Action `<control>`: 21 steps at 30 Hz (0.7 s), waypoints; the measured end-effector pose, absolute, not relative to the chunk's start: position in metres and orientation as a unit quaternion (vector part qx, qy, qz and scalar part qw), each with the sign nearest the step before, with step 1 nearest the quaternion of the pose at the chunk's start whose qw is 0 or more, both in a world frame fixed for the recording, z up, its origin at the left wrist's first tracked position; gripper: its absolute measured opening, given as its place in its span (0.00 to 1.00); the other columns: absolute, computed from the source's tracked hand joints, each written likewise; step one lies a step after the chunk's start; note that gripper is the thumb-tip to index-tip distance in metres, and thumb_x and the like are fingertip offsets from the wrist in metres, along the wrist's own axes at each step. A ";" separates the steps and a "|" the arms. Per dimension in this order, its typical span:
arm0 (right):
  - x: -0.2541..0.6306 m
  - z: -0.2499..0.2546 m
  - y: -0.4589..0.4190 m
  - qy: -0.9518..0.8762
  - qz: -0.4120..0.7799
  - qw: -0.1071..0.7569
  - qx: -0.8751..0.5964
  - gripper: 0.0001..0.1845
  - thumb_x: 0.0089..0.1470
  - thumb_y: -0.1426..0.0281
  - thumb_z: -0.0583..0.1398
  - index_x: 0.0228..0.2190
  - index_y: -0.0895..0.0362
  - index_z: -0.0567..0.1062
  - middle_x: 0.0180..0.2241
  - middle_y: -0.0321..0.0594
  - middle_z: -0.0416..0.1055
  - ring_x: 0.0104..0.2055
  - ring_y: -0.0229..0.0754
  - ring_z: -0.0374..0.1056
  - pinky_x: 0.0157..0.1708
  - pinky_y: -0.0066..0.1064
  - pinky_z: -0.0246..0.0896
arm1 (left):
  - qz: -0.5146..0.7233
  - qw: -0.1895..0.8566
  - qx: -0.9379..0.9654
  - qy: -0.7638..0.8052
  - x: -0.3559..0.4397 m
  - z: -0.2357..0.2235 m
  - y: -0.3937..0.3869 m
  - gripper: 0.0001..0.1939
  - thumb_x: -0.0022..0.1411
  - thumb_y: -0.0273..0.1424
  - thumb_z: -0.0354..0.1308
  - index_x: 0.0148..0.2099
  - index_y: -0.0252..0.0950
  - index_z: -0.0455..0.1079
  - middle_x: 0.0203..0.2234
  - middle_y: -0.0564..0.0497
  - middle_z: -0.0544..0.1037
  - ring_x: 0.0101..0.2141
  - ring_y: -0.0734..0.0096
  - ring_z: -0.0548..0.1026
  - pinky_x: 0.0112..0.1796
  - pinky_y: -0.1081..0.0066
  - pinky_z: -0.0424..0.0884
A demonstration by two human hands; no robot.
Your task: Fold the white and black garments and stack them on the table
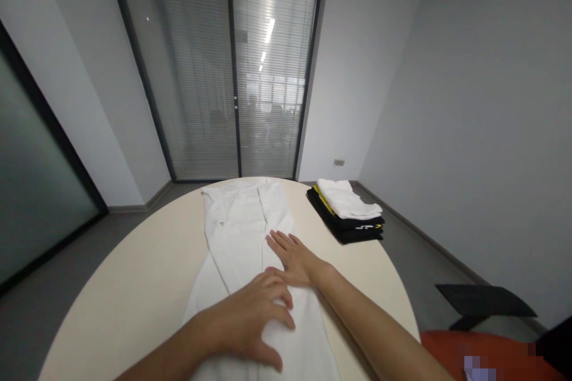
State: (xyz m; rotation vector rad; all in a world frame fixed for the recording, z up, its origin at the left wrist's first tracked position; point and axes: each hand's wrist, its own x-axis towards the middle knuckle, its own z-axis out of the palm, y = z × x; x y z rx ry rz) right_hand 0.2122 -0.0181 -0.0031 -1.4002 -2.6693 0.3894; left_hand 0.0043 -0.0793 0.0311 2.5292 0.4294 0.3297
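A long white garment (236, 244) lies lengthwise over the middle of the table, its sides folded inward and its far end close to the far edge. My right hand (295, 261) rests flat on the garment's right side, fingers stretched out and pointing away from me. Nearer to me, my left hand (250, 315) is over the garment with its fingers apart and slightly bent, the thumb held away from them. It grips nothing, and whether its fingers press on the cloth I cannot tell. The two hands are close, the left fingertips near the right thumb.
The round cream table (134, 286) bears a stack of folded clothes (346, 214), white on top of yellow and black ones, at the back right. A red chair (473, 351) with a black armrest (485, 300) stands at the right. Glass doors (236, 71) are beyond.
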 end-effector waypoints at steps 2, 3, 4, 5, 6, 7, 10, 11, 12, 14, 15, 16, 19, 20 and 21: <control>0.215 -0.002 -0.020 -0.880 0.128 0.043 -0.456 0.45 0.62 0.46 0.48 0.69 0.60 0.47 0.71 0.50 0.35 0.73 0.53 0.33 0.69 0.50 0.30 | 0.132 0.252 0.945 0.163 0.002 0.033 -0.075 0.34 0.49 0.52 0.69 0.55 0.43 0.74 0.54 0.44 0.72 0.58 0.51 0.65 0.63 0.52 0.50; 0.217 -0.001 -0.021 -0.880 0.131 0.039 -0.455 0.44 0.62 0.47 0.48 0.69 0.59 0.46 0.71 0.49 0.35 0.73 0.53 0.33 0.69 0.49 0.30 | 0.131 0.245 0.948 0.156 0.001 0.033 -0.074 0.37 0.48 0.54 0.69 0.57 0.42 0.72 0.56 0.43 0.71 0.59 0.50 0.64 0.63 0.52 0.50; 0.219 -0.001 -0.024 -0.880 0.137 0.036 -0.454 0.44 0.63 0.47 0.48 0.69 0.59 0.46 0.71 0.49 0.35 0.73 0.53 0.33 0.69 0.49 0.29 | 0.128 0.239 0.952 0.144 0.001 0.032 -0.075 0.39 0.48 0.55 0.68 0.58 0.42 0.71 0.58 0.42 0.69 0.60 0.49 0.63 0.63 0.51 0.51; 0.221 0.000 -0.026 -0.879 0.145 0.035 -0.453 0.43 0.63 0.47 0.48 0.69 0.58 0.46 0.71 0.47 0.34 0.73 0.52 0.32 0.69 0.49 0.29 | 0.126 0.232 0.955 0.133 0.001 0.030 -0.076 0.39 0.49 0.55 0.68 0.60 0.43 0.70 0.60 0.41 0.67 0.61 0.47 0.61 0.63 0.50 0.51; 0.224 0.001 -0.028 -0.878 0.153 0.037 -0.453 0.42 0.64 0.47 0.47 0.69 0.56 0.46 0.71 0.46 0.34 0.73 0.52 0.32 0.69 0.48 0.29 | 0.123 0.223 0.959 0.122 0.001 0.028 -0.079 0.39 0.50 0.55 0.67 0.61 0.44 0.69 0.62 0.41 0.65 0.62 0.45 0.59 0.63 0.49 0.52; 0.227 0.002 -0.031 -0.876 0.161 0.043 -0.453 0.40 0.64 0.47 0.45 0.69 0.55 0.46 0.71 0.45 0.35 0.73 0.51 0.32 0.69 0.48 0.29 | 0.118 0.212 0.963 0.115 0.002 0.026 -0.082 0.38 0.53 0.54 0.66 0.62 0.45 0.68 0.65 0.41 0.61 0.64 0.43 0.57 0.63 0.48 0.52; 0.232 0.007 -0.033 -0.871 0.161 0.090 -0.456 0.34 0.67 0.51 0.43 0.67 0.52 0.54 0.70 0.43 0.47 0.71 0.50 0.43 0.67 0.47 0.38 | 0.083 0.165 0.977 0.102 0.008 0.014 -0.093 0.36 0.62 0.50 0.59 0.68 0.49 0.58 0.70 0.42 0.49 0.66 0.38 0.53 0.62 0.42 0.52; 0.232 0.009 -0.031 -0.865 0.154 0.114 -0.463 0.31 0.67 0.53 0.43 0.65 0.52 0.59 0.67 0.45 0.55 0.68 0.49 0.50 0.64 0.45 0.44 | 0.075 0.140 0.982 0.098 0.011 0.009 -0.096 0.34 0.65 0.48 0.57 0.69 0.50 0.55 0.70 0.42 0.48 0.66 0.38 0.53 0.61 0.41 0.53; 0.231 0.011 -0.027 -0.856 0.147 0.137 -0.477 0.29 0.68 0.55 0.44 0.62 0.53 0.64 0.63 0.46 0.63 0.64 0.48 0.58 0.61 0.42 0.50 | 0.073 0.109 0.987 0.092 0.015 0.003 -0.100 0.33 0.67 0.46 0.55 0.70 0.50 0.52 0.70 0.41 0.48 0.66 0.39 0.54 0.61 0.41 0.55; 0.225 0.016 -0.015 -0.821 0.133 0.161 -0.531 0.24 0.67 0.58 0.45 0.54 0.54 0.70 0.50 0.46 0.75 0.51 0.46 0.69 0.51 0.36 0.59 | 0.094 0.030 0.992 0.079 0.023 -0.010 -0.105 0.29 0.71 0.41 0.50 0.71 0.51 0.49 0.69 0.41 0.52 0.65 0.42 0.57 0.59 0.42 0.59; 0.220 0.018 -0.006 -0.800 0.123 0.159 -0.565 0.22 0.67 0.58 0.46 0.51 0.55 0.71 0.44 0.45 0.77 0.46 0.45 0.72 0.47 0.35 0.60 | 0.109 -0.010 0.991 0.072 0.027 -0.017 -0.107 0.29 0.72 0.39 0.49 0.71 0.51 0.48 0.69 0.42 0.53 0.65 0.44 0.59 0.59 0.44 0.60; 0.214 0.019 0.002 -0.781 0.108 0.148 -0.598 0.21 0.66 0.58 0.48 0.49 0.55 0.72 0.41 0.45 0.78 0.43 0.45 0.73 0.44 0.34 0.60 | 0.125 -0.046 0.989 0.065 0.030 -0.023 -0.108 0.29 0.73 0.38 0.48 0.72 0.51 0.47 0.68 0.42 0.56 0.64 0.47 0.61 0.59 0.47 0.62; 0.192 0.022 0.029 -0.741 0.039 0.093 -0.664 0.23 0.61 0.53 0.54 0.45 0.58 0.72 0.39 0.49 0.78 0.42 0.49 0.74 0.44 0.37 0.60 | 0.162 -0.123 0.977 0.058 0.034 -0.034 -0.107 0.29 0.73 0.39 0.47 0.72 0.52 0.45 0.66 0.46 0.61 0.61 0.54 0.66 0.57 0.55 0.66; 0.185 0.022 0.037 -0.731 0.018 0.078 -0.678 0.24 0.59 0.52 0.56 0.45 0.59 0.72 0.39 0.52 0.78 0.43 0.51 0.74 0.45 0.38 0.60 | 0.167 -0.135 0.975 0.056 0.034 -0.035 -0.105 0.27 0.74 0.39 0.46 0.71 0.52 0.46 0.66 0.47 0.61 0.61 0.56 0.66 0.56 0.57 0.67; 0.178 0.022 0.045 -0.719 0.004 0.067 -0.691 0.25 0.58 0.53 0.57 0.46 0.60 0.72 0.40 0.54 0.78 0.44 0.53 0.74 0.45 0.39 0.60 | 0.170 -0.140 0.974 0.051 0.032 -0.035 -0.102 0.25 0.74 0.39 0.44 0.70 0.51 0.49 0.66 0.49 0.62 0.62 0.59 0.66 0.56 0.60 0.67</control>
